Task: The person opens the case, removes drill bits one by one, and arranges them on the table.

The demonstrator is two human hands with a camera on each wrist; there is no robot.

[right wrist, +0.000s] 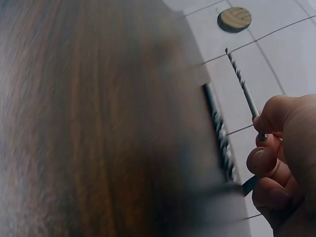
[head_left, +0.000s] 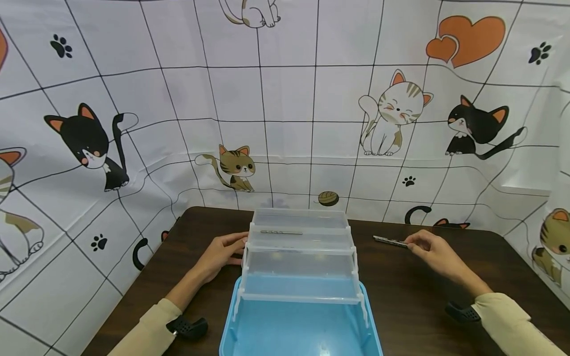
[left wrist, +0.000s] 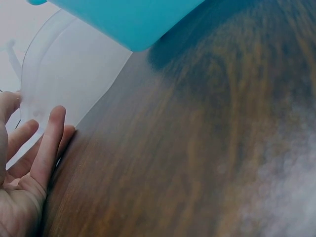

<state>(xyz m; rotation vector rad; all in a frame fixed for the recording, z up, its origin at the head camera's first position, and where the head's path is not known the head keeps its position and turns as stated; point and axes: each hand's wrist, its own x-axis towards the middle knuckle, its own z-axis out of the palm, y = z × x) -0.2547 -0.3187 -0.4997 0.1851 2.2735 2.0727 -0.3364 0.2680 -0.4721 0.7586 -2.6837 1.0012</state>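
Observation:
A blue storage box point(head_left: 303, 326) with stepped, translucent trays point(head_left: 303, 264) stands in the middle of the table. In its upper tray lies a drill bit point(head_left: 281, 232). My left hand point(head_left: 222, 254) rests at the left side of the trays, its fingers fairly straight against the clear wall point(left wrist: 74, 64). To the right of the box, my right hand point(head_left: 434, 252) pinches a thin drill bit point(right wrist: 242, 81) between thumb and fingers. A thicker, dark drill bit point(right wrist: 219, 131) is just beside those fingers; whether the hand touches it, I cannot tell.
The dark wooden table point(head_left: 401, 306) extends on both sides of the box. Behind it hangs a white sheet point(head_left: 289, 99) printed with cats and grid lines. Black bands point(head_left: 187, 328) are worn at both wrists, next to the cream sleeves point(head_left: 147, 329).

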